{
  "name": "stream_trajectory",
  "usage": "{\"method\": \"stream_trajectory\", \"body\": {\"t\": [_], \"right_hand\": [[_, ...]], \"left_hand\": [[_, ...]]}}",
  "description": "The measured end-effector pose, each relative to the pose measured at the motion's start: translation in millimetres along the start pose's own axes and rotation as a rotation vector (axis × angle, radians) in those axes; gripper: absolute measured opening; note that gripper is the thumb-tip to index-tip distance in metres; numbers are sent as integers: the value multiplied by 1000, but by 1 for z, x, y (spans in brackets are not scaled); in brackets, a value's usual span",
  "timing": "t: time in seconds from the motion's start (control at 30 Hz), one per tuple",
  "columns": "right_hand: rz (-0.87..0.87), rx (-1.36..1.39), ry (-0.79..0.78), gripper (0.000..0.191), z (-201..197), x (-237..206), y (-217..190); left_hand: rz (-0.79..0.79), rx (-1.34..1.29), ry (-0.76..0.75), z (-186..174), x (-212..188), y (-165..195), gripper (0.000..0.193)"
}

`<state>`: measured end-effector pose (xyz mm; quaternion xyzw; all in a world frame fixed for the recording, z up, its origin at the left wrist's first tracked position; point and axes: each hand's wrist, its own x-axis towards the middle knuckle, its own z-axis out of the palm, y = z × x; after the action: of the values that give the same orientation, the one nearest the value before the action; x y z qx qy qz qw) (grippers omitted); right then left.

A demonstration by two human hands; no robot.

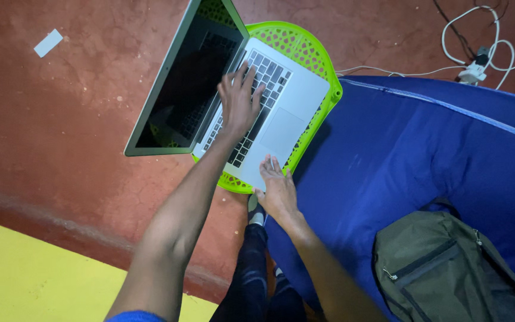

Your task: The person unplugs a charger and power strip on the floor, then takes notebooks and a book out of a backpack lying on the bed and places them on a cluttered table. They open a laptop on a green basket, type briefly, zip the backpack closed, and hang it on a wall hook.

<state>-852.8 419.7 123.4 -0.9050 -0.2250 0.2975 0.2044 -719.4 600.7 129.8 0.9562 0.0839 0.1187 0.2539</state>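
Left hand (pixel 239 104) lies spread on the laptop (pixel 269 101) keyboard; right hand (pixel 277 191) flat at its near edge.

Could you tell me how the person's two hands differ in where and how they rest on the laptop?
The left hand lies on the keyboard with fingers spread, near the dark screen; the right hand rests at the laptop's near front edge, beside the trackpad, fingers together. The left arm is stretched farther out; the right is closer to the body. Both are bare, palm down, and hold nothing.
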Motion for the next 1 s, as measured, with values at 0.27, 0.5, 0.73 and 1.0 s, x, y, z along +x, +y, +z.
{"method": "stream_trajectory", "body": {"t": [0.27,0.5,0.73,1.0], "right_hand": [[24,102,-67,76,4,9,10],[176,302,66,61,-7,6,27],[289,817,297,50,-2,-50,54],[459,1145,405,46,-47,-185,116]], "left_hand": [[-157,-149,40,-15,-82,5,40],[-244,-241,26,-44,-143,27,36],[-222,-274,-22,-73,-174,65,34],[-117,-325,-148,-78,-201,153,31]]}}
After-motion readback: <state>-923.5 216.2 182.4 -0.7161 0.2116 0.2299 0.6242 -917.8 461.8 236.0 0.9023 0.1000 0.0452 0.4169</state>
